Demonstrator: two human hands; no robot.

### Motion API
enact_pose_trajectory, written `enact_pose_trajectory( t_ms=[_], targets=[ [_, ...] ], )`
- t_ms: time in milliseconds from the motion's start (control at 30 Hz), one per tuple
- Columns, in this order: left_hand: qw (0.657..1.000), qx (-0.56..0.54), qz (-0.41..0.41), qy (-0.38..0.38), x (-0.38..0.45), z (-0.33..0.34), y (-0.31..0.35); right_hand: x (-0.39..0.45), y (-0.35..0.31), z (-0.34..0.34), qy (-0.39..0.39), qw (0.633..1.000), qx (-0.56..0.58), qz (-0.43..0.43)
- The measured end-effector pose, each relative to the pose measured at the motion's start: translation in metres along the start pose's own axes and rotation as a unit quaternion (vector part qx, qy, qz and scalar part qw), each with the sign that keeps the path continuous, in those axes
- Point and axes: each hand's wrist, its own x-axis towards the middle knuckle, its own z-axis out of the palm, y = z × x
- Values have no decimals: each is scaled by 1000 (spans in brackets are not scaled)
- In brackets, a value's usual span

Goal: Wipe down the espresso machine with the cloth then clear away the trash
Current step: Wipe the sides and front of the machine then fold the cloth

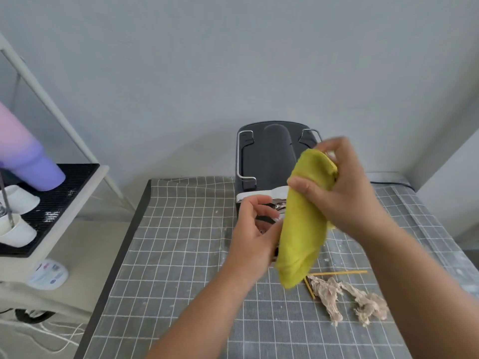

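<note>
Across the lower frame runs the table, covered by a grey cloth with a white grid. At its far edge, against the pale wall, stands the espresso machine, black with wire rails on top and a chrome front band; its lower front is hidden behind the hands and cloth. A black cable trails off to its right along the table's back edge.

The yellow-green cloth hangs lengthwise in front of the machine. Right hand: clamped on the cloth's upper end, fingers bunched around it. Left hand: loosely curled, fingers apart, its thumb side touching the cloth's left edge; cannot tell whether it grips anything.

Trash: crumpled brownish paper scraps lie on the table just below the cloth's lower tip, beside thin yellow sticks.

Left of the table, a cart carries white cups and a purple tumbler.
</note>
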Motion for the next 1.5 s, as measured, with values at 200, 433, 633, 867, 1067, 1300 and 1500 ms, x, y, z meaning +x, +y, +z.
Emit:
enact_pose_trajectory(
  t_ms=[200,433,633,867,1067,1300,1500],
  targets=[
    [989,94,45,104,19,-30,11,90,-5,14,-149,920,-352,-88],
    [979,116,62,157,46,-49,18,118,27,47,-331,892,-301,-69],
    [966,157,99,179,71,-46,25,110,39,58,-138,890,-391,-191],
    [949,216,134,189,84,-47,6,107,42,63,-271,867,-392,-147],
    [926,280,169,190,91,-46,0,117,37,51,-353,847,-361,-164],
    [951,251,126,130,108,-46,4,124,41,55,-227,868,-411,-160],
    [978,162,24,128,152,-43,38,106,39,46,-303,873,-345,-163]
  ],
)
